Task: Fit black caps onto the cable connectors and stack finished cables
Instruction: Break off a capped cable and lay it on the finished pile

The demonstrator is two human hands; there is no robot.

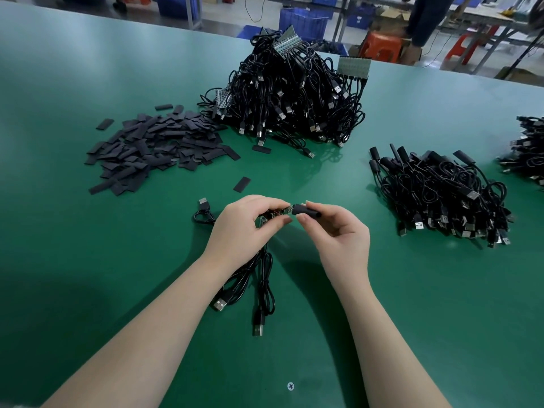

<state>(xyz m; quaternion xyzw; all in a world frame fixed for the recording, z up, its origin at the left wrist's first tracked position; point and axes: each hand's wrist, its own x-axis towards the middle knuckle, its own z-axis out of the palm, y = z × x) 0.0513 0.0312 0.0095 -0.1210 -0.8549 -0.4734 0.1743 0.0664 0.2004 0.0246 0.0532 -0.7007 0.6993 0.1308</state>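
Over the green table my left hand (244, 228) pinches a small circuit-board connector (281, 212) on the end of a black cable. My right hand (335, 231) pinches a black cap (306, 210), whose open end meets the connector's tip. Black USB cables (259, 287) hang from under my left hand and lie on the table, their plugs toward me. A flat pile of black caps (153, 145) lies at the far left. A tall heap of uncapped cables (291, 95) stands behind. A stack of capped cables (441, 195) lies to the right.
One loose cap (242, 184) lies just beyond my hands, another (261, 149) by the heap's foot. A further cable pile (527, 151) sits at the right edge. Beyond the green table (88, 260) are blue crates (303, 20), orange stools (382, 45) and a standing person.
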